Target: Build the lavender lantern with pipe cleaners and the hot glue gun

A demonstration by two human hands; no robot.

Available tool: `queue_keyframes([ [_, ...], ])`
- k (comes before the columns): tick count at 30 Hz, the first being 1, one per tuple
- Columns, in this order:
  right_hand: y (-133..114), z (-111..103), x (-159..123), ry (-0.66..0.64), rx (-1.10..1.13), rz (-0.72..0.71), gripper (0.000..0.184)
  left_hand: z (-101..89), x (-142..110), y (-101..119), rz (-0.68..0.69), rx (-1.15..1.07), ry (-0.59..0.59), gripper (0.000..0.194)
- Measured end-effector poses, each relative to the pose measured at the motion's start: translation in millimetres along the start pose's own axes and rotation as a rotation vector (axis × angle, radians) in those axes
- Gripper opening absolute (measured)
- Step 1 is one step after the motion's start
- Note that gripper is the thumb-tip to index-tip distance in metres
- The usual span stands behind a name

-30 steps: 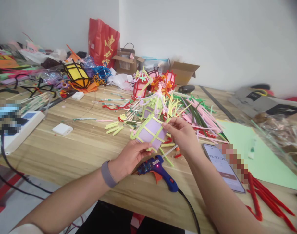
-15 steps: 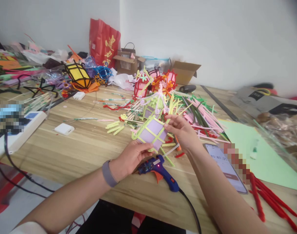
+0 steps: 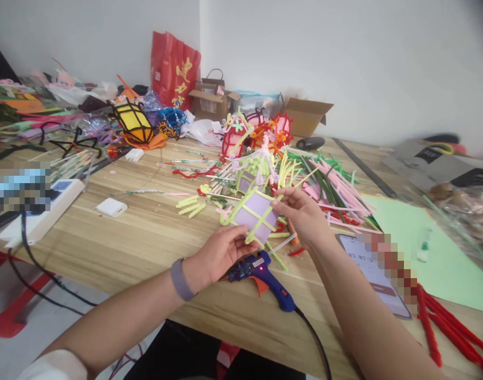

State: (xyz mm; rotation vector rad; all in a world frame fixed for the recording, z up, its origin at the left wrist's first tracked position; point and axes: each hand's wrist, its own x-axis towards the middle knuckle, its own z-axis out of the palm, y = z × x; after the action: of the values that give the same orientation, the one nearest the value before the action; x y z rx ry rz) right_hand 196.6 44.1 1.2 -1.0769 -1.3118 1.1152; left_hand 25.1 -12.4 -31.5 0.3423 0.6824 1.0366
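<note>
A small lantern (image 3: 259, 214) with lilac panels and a yellow-green pipe-cleaner frame is held tilted between my hands, above the table. My left hand (image 3: 221, 254) grips its lower left edge, thumb on the near side. At its upper right corner, the fingers of my right hand (image 3: 302, 214) pinch the frame. Just below lies a blue glue gun (image 3: 265, 277) with an orange trigger, a lit red light and a clear glue stick in its back. Behind the held lantern stands a yellow-green lantern (image 3: 251, 177) with a lilac top.
Pink and green pipe cleaners (image 3: 336, 190) lie at the right, beside a phone (image 3: 373, 277) and a light green sheet (image 3: 443, 264). Red pipe cleaners (image 3: 443, 322) hang near the right edge. A power strip (image 3: 47, 211) and a white charger (image 3: 112, 207) are at the left.
The view has shifted slightly, moving everything a little to the right and down. The lantern stays in both hands, and my left fingers look a little more spread along its lower edge.
</note>
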Motion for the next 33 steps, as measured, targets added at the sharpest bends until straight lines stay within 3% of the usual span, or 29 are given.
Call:
queue_keyframes([
  [25, 4.3, 2.4, -2.4, 0.026, -0.140, -0.100, 0.034, 0.1, -2.5, -0.6, 0.024, 0.086, -0.032, 0.019],
  [33, 1.7, 3.3, -3.9, 0.028, -0.153, -0.113, 0.034, -2.6, -1.2, -1.4, 0.016, 0.054, -0.011, 0.012],
])
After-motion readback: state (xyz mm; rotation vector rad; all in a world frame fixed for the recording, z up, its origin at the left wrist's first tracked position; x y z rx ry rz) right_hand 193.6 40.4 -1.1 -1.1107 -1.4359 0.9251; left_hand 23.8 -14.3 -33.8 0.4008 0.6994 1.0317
